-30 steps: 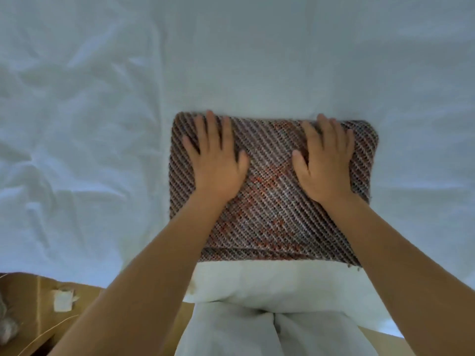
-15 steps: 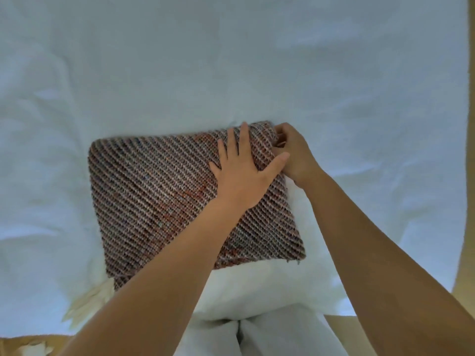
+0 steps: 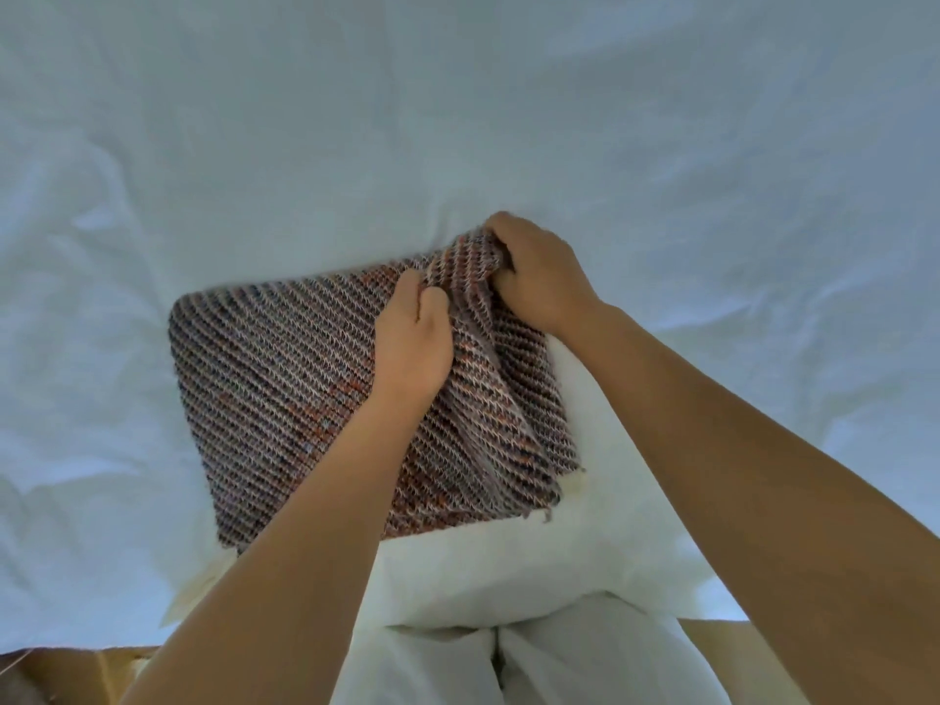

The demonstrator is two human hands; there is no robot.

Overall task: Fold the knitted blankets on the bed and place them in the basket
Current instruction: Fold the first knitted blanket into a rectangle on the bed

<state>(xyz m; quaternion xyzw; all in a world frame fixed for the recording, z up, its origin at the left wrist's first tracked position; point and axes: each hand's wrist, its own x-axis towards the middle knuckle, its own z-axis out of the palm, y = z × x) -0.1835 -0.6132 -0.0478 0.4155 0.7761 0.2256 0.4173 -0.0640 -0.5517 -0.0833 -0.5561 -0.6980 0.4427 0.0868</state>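
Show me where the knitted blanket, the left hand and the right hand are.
knitted blanket (image 3: pixel 285 379), head view, flat left part.
left hand (image 3: pixel 413 343), head view, back of the hand.
right hand (image 3: pixel 539 277), head view, back of the hand.

Fingertips of the left hand (image 3: pixel 413 343) buried in a pinched ridge of the knitted blanket (image 3: pixel 285 384). Fingertips of the right hand (image 3: pixel 539 277) tucked under the lifted far corner, out of sight. Part of the blanket's near edge hidden beneath the left forearm. Both forearms cut off by the bottom edge. Bed sheet (image 3: pixel 458 119) cropped on three sides.
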